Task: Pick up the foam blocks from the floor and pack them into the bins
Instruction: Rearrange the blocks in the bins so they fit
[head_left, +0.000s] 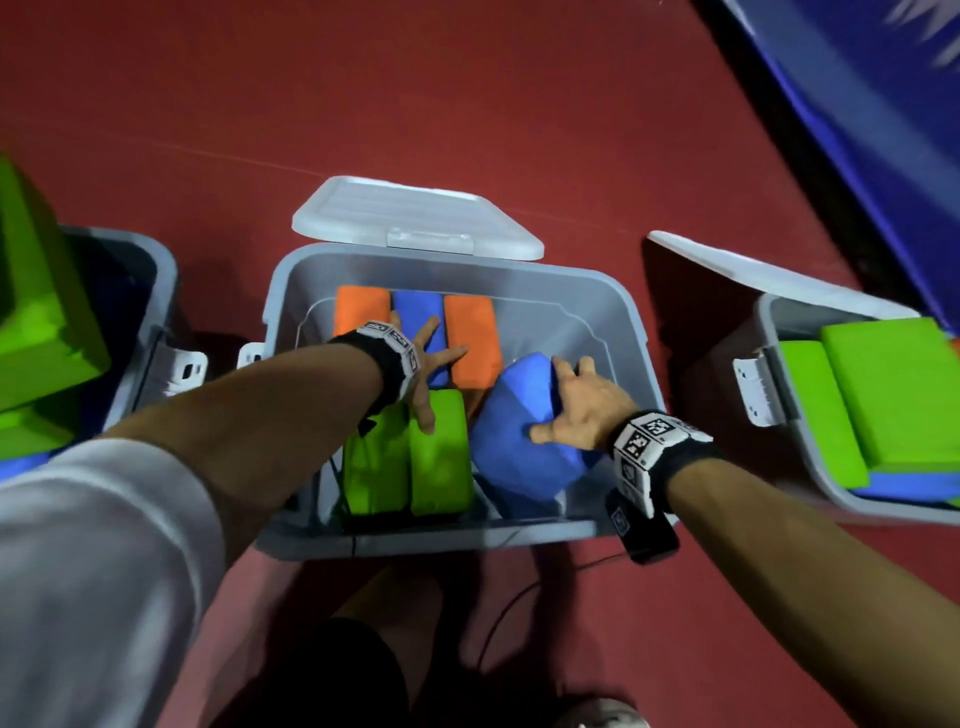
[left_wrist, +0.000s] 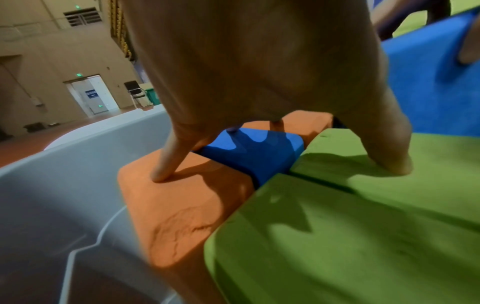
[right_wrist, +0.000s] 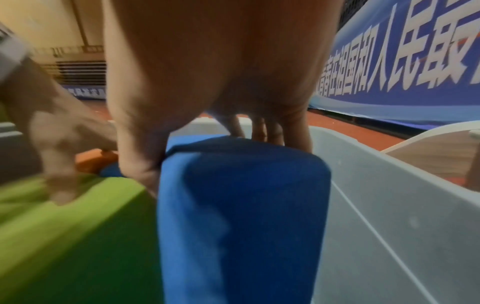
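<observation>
The middle grey bin (head_left: 613, 312) holds two orange blocks (head_left: 470, 343), a small blue block (head_left: 418, 312) between them and two green blocks (head_left: 441, 457) in front. My left hand (head_left: 426, 374) is spread flat, fingers straight, pressing on the orange (left_wrist: 182, 205), blue and green blocks (left_wrist: 363, 205). My right hand (head_left: 576, 405) grips a large blue block (head_left: 509, 447), tilted in the bin's right part, thumb on one face and fingers over the far edge. In the right wrist view the blue block (right_wrist: 239, 216) stands between thumb and fingers, next to the bin wall (right_wrist: 389, 185).
The bin's lid (head_left: 410, 218) hangs open behind it. A left bin (head_left: 150, 270) holds green and blue blocks; a right bin (head_left: 800, 467) holds green blocks over a blue one. Red floor (head_left: 467, 104) all around; a blue banner (head_left: 857, 104) at far right. A cable (head_left: 509, 608) trails below.
</observation>
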